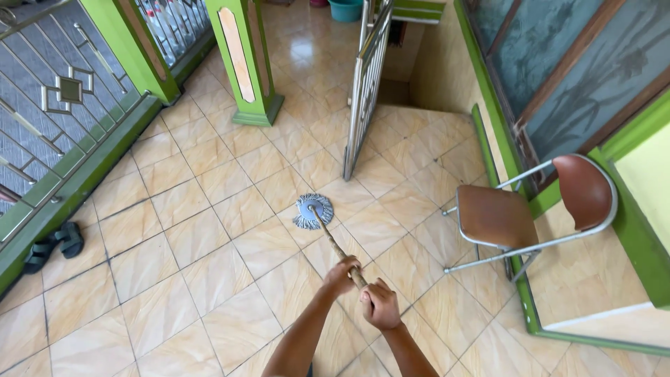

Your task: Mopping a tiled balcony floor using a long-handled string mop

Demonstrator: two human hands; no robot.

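Your left hand (341, 274) and right hand (380, 304) both have their fingers clamped around the wooden handle (333, 241) of a mop, the left just ahead of the right and the two nearly touching. The handle slants away from you to the round grey mop head (312, 211), which lies flat on the tan tiled floor (174, 244), near the foot of the open metal gate (364, 84). A brown folding chair (520, 213) stands at your right by the green-trimmed wall, and a pair of dark sandals (54, 246) lies far left beside the railing.
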